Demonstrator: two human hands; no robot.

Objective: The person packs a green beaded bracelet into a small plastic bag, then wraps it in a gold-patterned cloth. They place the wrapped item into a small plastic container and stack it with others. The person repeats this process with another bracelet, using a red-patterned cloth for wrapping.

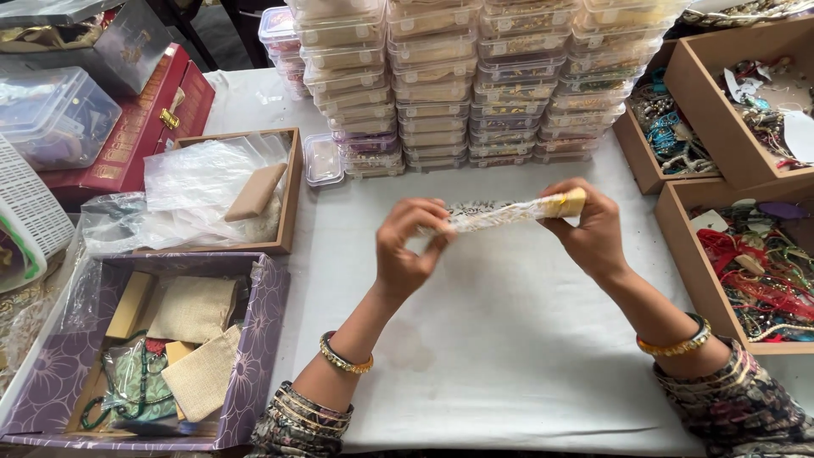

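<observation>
Item: patterned strip, stretched flat above the white table.
I see left hand and right hand pinching opposite ends, perhaps a clear pouch.

Pretty even, soft daylight here, bright but not harsh. The white worktop is lit flat, with only faint shadows under the forearms. A bit of glare on the stacked clear plastic boxes and the crinkled plastic bags. The left hand and the long packet are smeared with motion blur; the right hand is sharper. Straight lines bow slightly near the edges, wide-lens style.
</observation>
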